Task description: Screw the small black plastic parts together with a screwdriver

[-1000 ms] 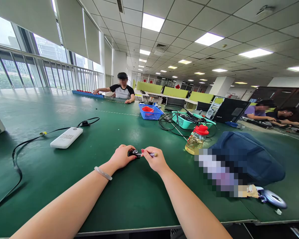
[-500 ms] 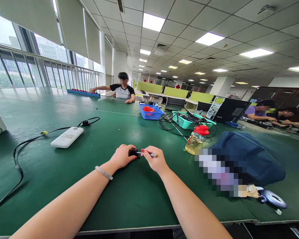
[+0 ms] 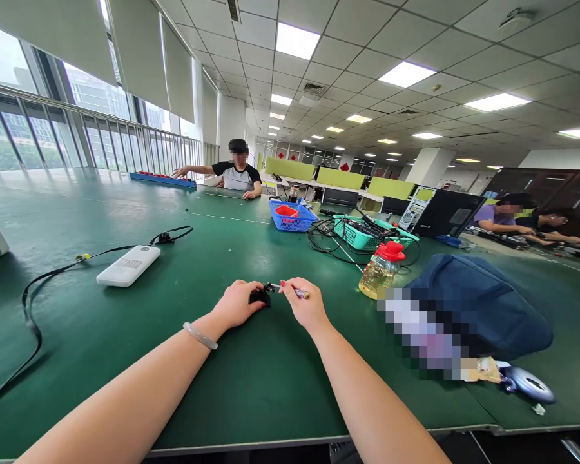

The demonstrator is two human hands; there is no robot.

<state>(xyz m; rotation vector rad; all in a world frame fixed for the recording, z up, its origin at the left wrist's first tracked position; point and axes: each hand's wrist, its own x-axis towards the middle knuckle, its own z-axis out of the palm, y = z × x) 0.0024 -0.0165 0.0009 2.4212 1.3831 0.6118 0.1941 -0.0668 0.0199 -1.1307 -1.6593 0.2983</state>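
Observation:
My left hand [image 3: 236, 304] rests on the green table [image 3: 183, 386], its thumb and fingers closed around a small black part [image 3: 260, 296] whose exact kind I cannot make out. Between the fingers of my right hand [image 3: 303, 303] is a slim screwdriver [image 3: 301, 294] with a pale handle, a gold-coloured end and a thin shaft. The shaft points left, and its tip is at the upper right edge of the black part, among small dark details. Whether the tip touches the part is too small to tell.
A white power bank [image 3: 129, 265] and a black cable [image 3: 33, 303] lie left. On the right are a red-lidded bottle [image 3: 377, 274], a dark blue bag [image 3: 483, 303] and a teal basket [image 3: 362, 238] of cables. Beyond stands a blue basket [image 3: 292, 222]; a person [image 3: 239, 174] sits across the table.
My right hand has shifted slightly right with the screwdriver, whose tip has risen to the part's upper edge. More of the black part shows. My left hand keeps its hold.

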